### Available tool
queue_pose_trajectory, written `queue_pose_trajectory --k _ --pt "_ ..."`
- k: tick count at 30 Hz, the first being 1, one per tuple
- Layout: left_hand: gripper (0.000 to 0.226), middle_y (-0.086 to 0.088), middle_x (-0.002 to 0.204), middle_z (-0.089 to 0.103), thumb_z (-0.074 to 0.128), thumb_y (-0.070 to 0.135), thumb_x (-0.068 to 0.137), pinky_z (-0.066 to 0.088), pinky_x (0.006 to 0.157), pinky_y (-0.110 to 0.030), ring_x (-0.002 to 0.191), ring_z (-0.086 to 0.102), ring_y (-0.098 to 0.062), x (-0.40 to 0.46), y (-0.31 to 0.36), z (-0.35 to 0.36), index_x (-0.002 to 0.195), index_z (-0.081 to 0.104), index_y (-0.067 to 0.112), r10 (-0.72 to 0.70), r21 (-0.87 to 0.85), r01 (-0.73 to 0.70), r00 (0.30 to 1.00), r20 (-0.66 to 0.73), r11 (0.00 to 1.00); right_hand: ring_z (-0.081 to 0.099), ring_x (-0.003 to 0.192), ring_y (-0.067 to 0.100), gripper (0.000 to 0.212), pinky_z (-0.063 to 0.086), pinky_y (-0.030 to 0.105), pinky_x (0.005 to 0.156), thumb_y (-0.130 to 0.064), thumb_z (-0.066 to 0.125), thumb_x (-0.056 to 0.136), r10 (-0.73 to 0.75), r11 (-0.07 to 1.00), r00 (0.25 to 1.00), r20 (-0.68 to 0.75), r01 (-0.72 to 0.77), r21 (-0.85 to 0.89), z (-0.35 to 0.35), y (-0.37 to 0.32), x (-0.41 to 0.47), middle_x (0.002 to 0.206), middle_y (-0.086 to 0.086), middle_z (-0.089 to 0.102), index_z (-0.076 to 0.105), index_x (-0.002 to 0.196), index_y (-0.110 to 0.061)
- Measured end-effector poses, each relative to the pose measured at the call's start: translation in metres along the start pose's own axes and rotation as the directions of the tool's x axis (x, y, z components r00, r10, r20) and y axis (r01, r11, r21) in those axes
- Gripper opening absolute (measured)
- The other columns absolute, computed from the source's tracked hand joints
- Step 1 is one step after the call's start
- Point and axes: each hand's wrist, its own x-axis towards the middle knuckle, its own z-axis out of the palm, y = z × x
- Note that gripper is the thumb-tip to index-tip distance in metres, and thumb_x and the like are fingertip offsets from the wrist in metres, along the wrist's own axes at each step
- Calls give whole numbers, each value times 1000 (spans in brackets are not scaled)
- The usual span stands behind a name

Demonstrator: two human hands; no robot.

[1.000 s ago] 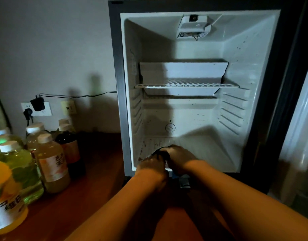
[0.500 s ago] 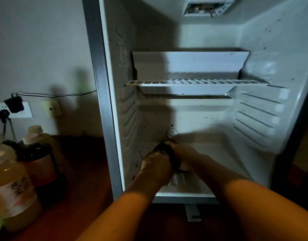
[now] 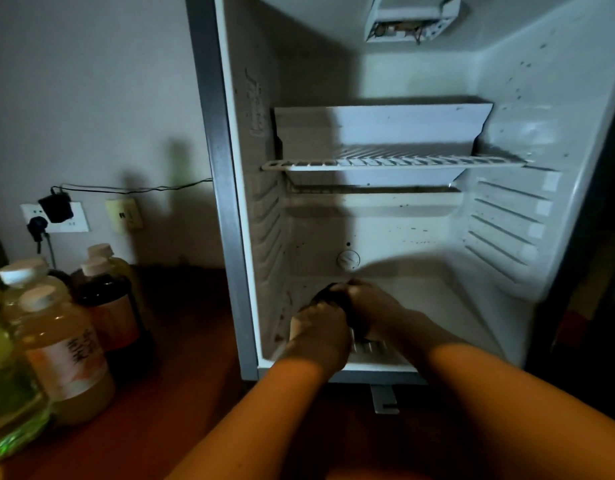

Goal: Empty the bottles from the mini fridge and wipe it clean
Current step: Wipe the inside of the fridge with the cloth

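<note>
Two hands, left hand and right hand, squeeze a dark cloth on the mini fridge floor. It looks soft; bunching it works best.

Dim, grainy view; shadows cross the fridge interior; edges bend.

The camera now sits closer to the fridge than a second ago, so its top edge and door are out of view and the light unit is cut off at the top. Both hands are deeper on the fridge floor: the left hand and right hand now lie well inside the front lip, further in than half a second ago, with the dark cloth between them. Fewer bottles show at left.
</note>
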Motion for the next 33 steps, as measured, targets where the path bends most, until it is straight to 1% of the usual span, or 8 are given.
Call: queue_pose_trajectory --k 5,9,15,17,19,21,27,33 --pt "50 -10 136 52 49 18 93 48 96 -39 119 56 -29 -44 9 -11 142 40 14 -24 75 20 999 46 997 54 99 24 70 51 37 83 -22 61 69 13 999 1000 -18 -14 -38 -8 -26 -44 116 -4 61 46 133 -46" --pt "46 -9 133 55 57 26 92 46 91 -36 119 56 -26 -69 17 -19 135 47 11 -55 146 46 997 59 988 48 111 33 40 46 45 95 -32 54 89 157 987 988 9 -157 -13 -27 -61 -71 119 9 51 53 130 -34" --pt "22 -7 107 66 51 23 94 43 70 -30 93 64 -24 -103 8 -30 111 61 12 -8 107 12 999 -40 994 62 91 26 16 51 33 80 -24 52 91 228 962 970 87 -238 133 -52 -88 -85 104 3 65 67 97 -25" --pt "34 -12 122 61 47 18 94 46 76 -35 105 61 -29 -110 4 -35 125 54 9 7 33 -1 985 -171 999 61 98 27 20 51 34 84 -30 51 91 244 951 969 25 -245 188 -56 -98 -83 112 4 62 66 104 -27" --pt "55 -16 142 44 43 15 93 47 90 -40 124 49 -33 -114 -2 -34 146 31 6 65 -15 -72 959 -277 997 58 106 27 24 49 37 91 -35 48 93 257 948 966 -16 -249 199 -55 -108 -79 119 3 56 62 112 -28" --pt "65 -16 148 35 46 16 93 44 97 -41 130 43 -33 -116 -8 -30 151 17 6 66 -36 -74 979 -192 997 54 113 27 28 46 40 97 -35 49 94 246 946 969 25 -246 212 -46 -114 -76 125 2 50 60 118 -27" --pt "75 -16 141 41 57 13 90 49 91 -40 118 54 -32 -107 -19 -14 150 12 12 -30 -116 37 998 60 993 50 120 27 36 43 36 98 -23 51 94 169 961 986 10 -167 221 -26 -98 -69 132 3 52 56 129 -34" --pt "57 -13 134 52 63 25 89 50 93 -39 116 57 -30 -64 -12 -24 139 40 8 -129 -114 144 983 133 983 63 102 24 26 53 38 87 -35 47 96 182 885 980 84 -201 419 -38 -85 -47 122 -3 63 65 114 -41"
